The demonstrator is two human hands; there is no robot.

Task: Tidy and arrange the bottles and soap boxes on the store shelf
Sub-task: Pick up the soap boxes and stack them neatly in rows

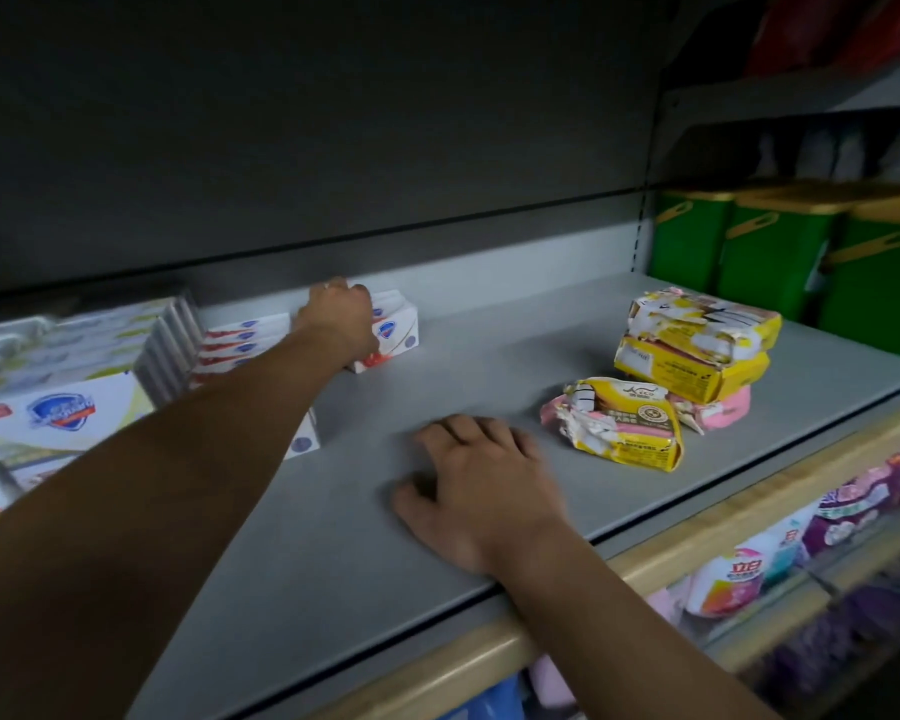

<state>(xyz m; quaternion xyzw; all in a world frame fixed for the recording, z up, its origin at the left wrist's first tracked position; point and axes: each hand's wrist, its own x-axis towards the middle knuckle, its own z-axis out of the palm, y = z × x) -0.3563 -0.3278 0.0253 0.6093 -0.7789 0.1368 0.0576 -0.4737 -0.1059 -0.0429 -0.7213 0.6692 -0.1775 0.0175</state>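
Note:
My left hand (343,317) reaches deep into the grey shelf (468,356) and grips a small stack of white soap boxes (397,327) with a blue shield logo near the back wall. More of the same white boxes (240,340) stand in a row just left of it, and a larger white box (58,413) lies at the front left. My right hand (481,485) rests flat on the shelf surface, fingers spread and holding nothing. To its right lie torn yellow and pink soap packets: one (619,420) on the shelf, others piled in a stack (697,345).
Green tubs with yellow lids (780,252) fill the neighbouring bay at the right. The shelf has a pale wooden front edge (671,553). Below it, detergent bags (739,574) and purple packs (874,491) sit on a lower shelf. Silver-edged boxes (74,335) crowd the far left.

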